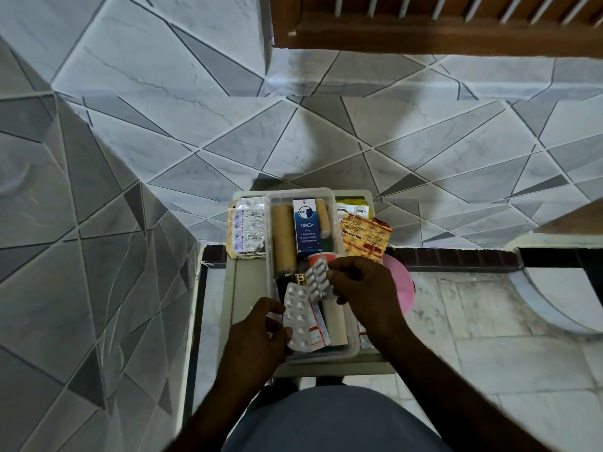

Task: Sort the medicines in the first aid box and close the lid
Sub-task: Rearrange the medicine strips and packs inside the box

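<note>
A loose sheet of blister strips (pixel 247 230) is seen at the far left of the pale surface (pixel 251 347), lying flat just beside the clear first aid box (pixel 354 349). The left hand (pixel 259 332) is closed by thumb and fingertips on the lower edge of a silver blister pack (pixel 297 318), which is held tilted over the near end of the box. Inside the box, a tan bandage roll (pixel 284 238) is laid along the left wall, with a blue and white medicine carton (pixel 306 225) next to it in the middle. A second, smaller blister pack (pixel 316 278) is pinched at its edge by the right hand (pixel 362 285), above the box's centre and overlapping the first pack. Outside the right wall, an orange foil strip (pixel 365 238) is spread on the surface, and a pink round object (pixel 403 285) is partly hidden behind the right hand.
</note>
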`<state>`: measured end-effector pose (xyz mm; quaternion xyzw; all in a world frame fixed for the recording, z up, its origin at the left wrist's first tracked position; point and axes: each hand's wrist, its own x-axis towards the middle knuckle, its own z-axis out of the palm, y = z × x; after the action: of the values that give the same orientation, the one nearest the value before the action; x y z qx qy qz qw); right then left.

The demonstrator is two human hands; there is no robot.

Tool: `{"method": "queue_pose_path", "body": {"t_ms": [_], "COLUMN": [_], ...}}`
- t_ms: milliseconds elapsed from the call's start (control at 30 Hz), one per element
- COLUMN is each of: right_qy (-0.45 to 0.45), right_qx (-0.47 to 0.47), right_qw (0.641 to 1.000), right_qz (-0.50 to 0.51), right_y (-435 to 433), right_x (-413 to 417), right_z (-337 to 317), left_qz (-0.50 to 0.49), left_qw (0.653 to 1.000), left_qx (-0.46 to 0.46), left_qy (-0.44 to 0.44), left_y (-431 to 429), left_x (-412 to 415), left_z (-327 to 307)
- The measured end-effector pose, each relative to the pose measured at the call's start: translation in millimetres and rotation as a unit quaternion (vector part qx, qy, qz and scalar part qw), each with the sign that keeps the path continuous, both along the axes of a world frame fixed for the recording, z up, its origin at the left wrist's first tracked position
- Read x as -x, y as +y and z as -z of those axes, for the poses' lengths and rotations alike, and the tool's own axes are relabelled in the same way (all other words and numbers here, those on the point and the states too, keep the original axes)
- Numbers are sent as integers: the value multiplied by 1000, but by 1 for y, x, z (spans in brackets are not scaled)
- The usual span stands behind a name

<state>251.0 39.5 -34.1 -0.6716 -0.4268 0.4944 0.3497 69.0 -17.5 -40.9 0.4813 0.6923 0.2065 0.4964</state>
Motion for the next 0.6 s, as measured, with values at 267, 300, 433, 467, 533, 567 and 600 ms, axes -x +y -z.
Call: {"method": "queue_pose_path", "body": {"t_ms": [267, 300, 433, 467, 533, 567, 600], "right_qy": [12, -32, -182, -208, -273, -295, -308], "right_qx": [-20, -28, -59, -56, -78, -90, -101], "right_qw": [999, 997, 965, 953, 921, 909, 901], "right_qz": [-31, -57, -178, -210, -266, -280, -287], "right_y": [16, 17, 20, 21, 23, 24, 25], "right_x": [29, 29, 30, 31, 33, 34, 34], "right_z": [26, 31, 40, 40, 42, 44, 44], "left_qz": [145, 168, 236, 256, 280, 285, 290], "left_qw": [966, 958, 933, 924, 913, 911, 909], "left_qx": [-58, -61, -51, -45, -33, -26, -18], "left_qy": [207, 225, 268, 280, 295, 297, 299], "left_y": [2, 2, 2, 2, 2, 3, 3], "left_x": [-9, -10, -11, -10, -11, -11, -12], "left_z": [3, 2, 3, 5, 7, 6, 6]}}
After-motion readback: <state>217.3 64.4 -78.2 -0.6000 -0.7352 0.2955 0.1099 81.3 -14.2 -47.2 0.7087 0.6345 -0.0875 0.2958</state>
